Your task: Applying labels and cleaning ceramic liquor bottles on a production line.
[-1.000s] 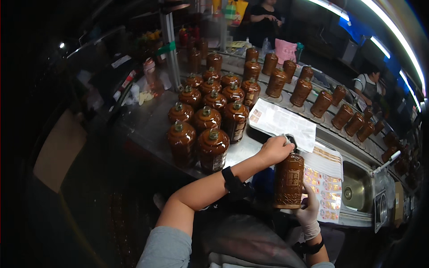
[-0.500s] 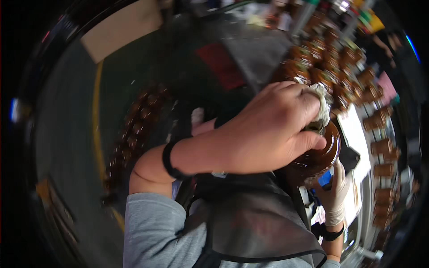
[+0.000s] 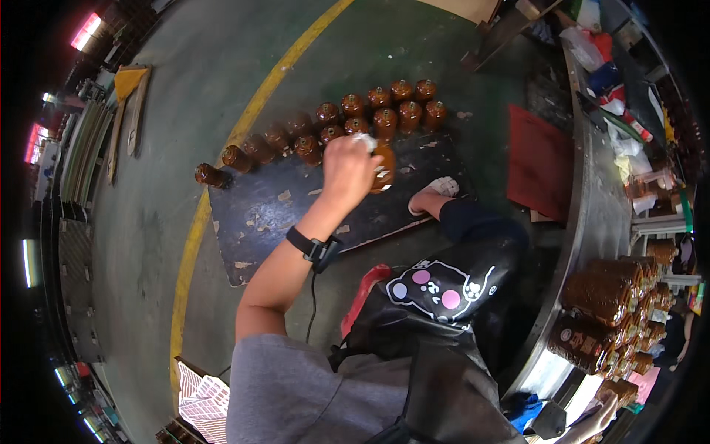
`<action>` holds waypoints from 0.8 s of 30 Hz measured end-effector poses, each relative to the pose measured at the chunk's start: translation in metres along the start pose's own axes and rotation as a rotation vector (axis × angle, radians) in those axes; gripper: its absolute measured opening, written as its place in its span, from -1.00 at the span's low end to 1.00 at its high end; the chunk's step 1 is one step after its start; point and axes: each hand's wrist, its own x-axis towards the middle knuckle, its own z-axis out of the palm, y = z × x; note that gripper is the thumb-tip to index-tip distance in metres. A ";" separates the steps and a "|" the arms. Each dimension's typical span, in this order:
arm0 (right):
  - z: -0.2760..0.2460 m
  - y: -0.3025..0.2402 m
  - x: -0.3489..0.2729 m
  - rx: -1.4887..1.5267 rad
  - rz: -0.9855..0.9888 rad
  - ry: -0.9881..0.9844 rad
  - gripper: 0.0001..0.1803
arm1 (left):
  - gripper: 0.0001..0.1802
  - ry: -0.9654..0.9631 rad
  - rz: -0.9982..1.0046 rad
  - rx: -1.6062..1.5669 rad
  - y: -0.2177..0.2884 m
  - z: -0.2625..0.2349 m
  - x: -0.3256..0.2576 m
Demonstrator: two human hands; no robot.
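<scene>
My left hand [image 3: 350, 172] is closed around the top of a glossy brown jar [image 3: 384, 169], with a crumpled whitish cloth [image 3: 364, 140] at its fingers. This jar hangs above a worn black board [image 3: 274, 214] on the floor. Just beyond it stand two uneven rows of similar brown jars [image 3: 384, 118], along the board's far edge. At the lower right, my right hand [image 3: 597, 420] in a pale glove is partly cut off by the picture's edge. It is beside a blue thing [image 3: 525, 411] and a black piece [image 3: 549, 420]; its fingers are not clear.
A metal worktable [image 3: 547, 325] runs along my right, crowded with many brown jars [image 3: 606, 296]. A red panel [image 3: 538, 163] leans near it. My foot [image 3: 435, 194] rests at the board's near edge. A yellow floor line [image 3: 194, 274] passes on the left.
My view has swung left. The left hand has carried the brown jar from beside the worktable to above the black board, away from my gloved right hand.
</scene>
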 end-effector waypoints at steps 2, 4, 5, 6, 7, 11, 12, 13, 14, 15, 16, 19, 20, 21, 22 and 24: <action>0.011 0.006 0.015 -0.081 0.045 -0.026 -0.61 | -0.68 -0.005 -0.129 0.119 -0.059 0.025 -0.022; 0.035 0.002 0.023 -0.152 0.085 -0.071 -0.61 | -0.67 -0.043 -0.270 0.238 -0.117 0.047 -0.043; 0.050 -0.004 0.025 -0.188 0.103 -0.102 -0.62 | -0.66 0.013 -0.276 0.302 -0.145 0.057 -0.053; 0.066 -0.011 0.027 -0.224 0.117 -0.139 -0.62 | -0.65 -0.048 -0.375 0.378 -0.172 0.066 -0.063; 0.082 -0.019 0.028 -0.261 0.124 -0.179 -0.62 | -0.65 -0.068 -0.425 0.441 -0.195 0.076 -0.072; 0.142 -0.048 0.032 -0.375 0.142 -0.321 -0.63 | -0.66 -0.202 -0.684 0.614 -0.277 0.104 -0.093; 0.154 -0.053 0.033 -0.395 0.142 -0.350 -0.63 | -0.66 -0.181 -0.669 0.600 -0.292 0.110 -0.096; 0.166 -0.059 0.034 -0.419 0.143 -0.372 -0.63 | -0.66 -0.171 -0.711 0.627 -0.306 0.115 -0.097; 0.174 -0.063 0.035 -0.442 0.143 -0.395 -0.64 | -0.67 -0.191 -0.773 0.661 -0.317 0.119 -0.097; 0.183 -0.067 0.035 -0.465 0.146 -0.414 -0.64 | -0.67 -0.168 -0.760 0.649 -0.328 0.124 -0.097; 0.188 -0.070 0.036 -0.482 0.146 -0.429 -0.64 | -0.67 -0.163 -0.792 0.675 -0.337 0.129 -0.097; 0.194 -0.075 0.041 -0.543 0.152 -0.446 -0.65 | -0.68 -0.167 -0.861 0.692 -0.366 0.145 -0.095; 0.190 -0.075 0.042 -0.563 0.162 -0.440 -0.65 | -0.69 -0.192 -0.903 0.693 -0.376 0.152 -0.095; 0.180 -0.073 0.042 -0.585 0.174 -0.432 -0.65 | -0.71 -0.168 -0.870 0.736 -0.384 0.159 -0.098; 0.169 -0.070 0.043 -0.605 0.184 -0.414 -0.65 | -0.73 -0.181 -0.890 0.644 -0.395 0.164 -0.101; 0.134 -0.060 0.037 -0.651 0.218 -0.359 -0.66 | -0.78 -0.206 -0.898 0.577 -0.410 0.174 -0.115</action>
